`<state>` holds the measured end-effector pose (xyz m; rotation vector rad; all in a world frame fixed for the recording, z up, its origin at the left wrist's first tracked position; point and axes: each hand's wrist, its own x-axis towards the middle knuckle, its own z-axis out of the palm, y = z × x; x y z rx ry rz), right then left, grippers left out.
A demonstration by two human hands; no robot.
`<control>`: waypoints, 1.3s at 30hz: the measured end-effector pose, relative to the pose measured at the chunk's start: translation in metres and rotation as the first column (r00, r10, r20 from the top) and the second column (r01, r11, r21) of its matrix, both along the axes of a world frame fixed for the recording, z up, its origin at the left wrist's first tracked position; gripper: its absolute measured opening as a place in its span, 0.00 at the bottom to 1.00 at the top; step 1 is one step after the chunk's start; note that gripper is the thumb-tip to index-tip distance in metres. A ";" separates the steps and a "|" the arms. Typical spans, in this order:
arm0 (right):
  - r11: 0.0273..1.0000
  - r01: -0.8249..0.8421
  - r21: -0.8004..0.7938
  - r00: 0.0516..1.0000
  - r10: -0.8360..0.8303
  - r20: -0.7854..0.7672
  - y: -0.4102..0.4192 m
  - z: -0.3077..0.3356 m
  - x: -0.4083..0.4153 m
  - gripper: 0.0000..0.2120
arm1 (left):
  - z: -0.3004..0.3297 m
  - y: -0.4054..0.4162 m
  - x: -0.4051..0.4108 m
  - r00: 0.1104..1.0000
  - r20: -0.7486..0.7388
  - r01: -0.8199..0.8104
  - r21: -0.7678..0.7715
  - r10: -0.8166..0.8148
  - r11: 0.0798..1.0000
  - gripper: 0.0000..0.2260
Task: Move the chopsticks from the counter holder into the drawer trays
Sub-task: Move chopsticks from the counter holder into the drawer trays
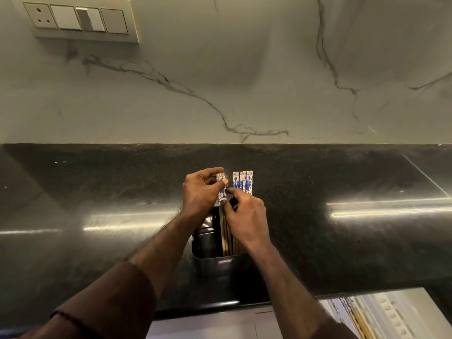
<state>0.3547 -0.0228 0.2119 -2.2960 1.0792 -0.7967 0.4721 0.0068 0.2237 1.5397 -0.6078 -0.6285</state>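
Observation:
A dark holder [210, 261] stands on the black counter [97, 192], with several wooden chopsticks [242, 179] upright in it, their tops white with blue flowers. My left hand [199, 192] pinches the tops of two chopsticks [221, 187] set apart to the left of the rest. My right hand [244, 216] is curled around chopstick shafts just below the patterned tops, its thumb tip beside the left pair. The open drawer [381, 314] at the bottom right shows pale trays with a few chopsticks [354, 316] lying in one.
A marble-patterned wall rises behind the counter, with a switch and socket panel [80, 19] at the top left. The counter's front edge [195, 304] runs across the bottom, above a pale cabinet front.

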 end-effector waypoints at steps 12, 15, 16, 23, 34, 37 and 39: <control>0.989 -0.066 0.136 0.994 0.054 0.093 -0.002 0.015 0.002 0.15 | 0.039 0.013 0.010 0.996 0.021 0.088 -0.136 -0.086 0.987 0.12; 0.947 -0.154 0.280 0.979 0.110 0.170 -0.002 0.025 0.000 0.14 | 0.067 0.021 0.013 0.989 0.080 0.135 -0.193 -0.122 0.972 0.12; 0.935 -0.181 0.304 0.973 0.126 0.192 -0.001 0.029 -0.001 0.13 | 0.078 0.025 0.014 0.987 0.096 0.145 -0.208 -0.128 0.967 0.12; 0.851 -0.379 0.364 0.921 0.310 0.234 0.021 0.065 -0.010 0.11 | 0.147 0.064 0.020 0.985 0.155 0.120 -0.310 -0.074 0.943 0.12; 0.830 -0.393 0.396 0.897 0.253 0.362 0.096 0.103 -0.064 0.10 | 0.195 0.140 -0.010 0.981 0.155 0.178 -0.456 -0.119 0.872 0.12; 0.839 -0.351 0.415 0.911 0.205 0.357 0.113 0.099 -0.092 0.10 | 0.185 0.153 -0.032 0.982 0.099 0.189 -0.485 -0.161 0.854 0.12; 0.854 -0.297 0.428 0.934 0.166 0.316 0.123 0.094 -0.115 0.11 | 0.176 0.160 -0.052 0.981 0.056 0.187 -0.487 -0.183 0.853 0.12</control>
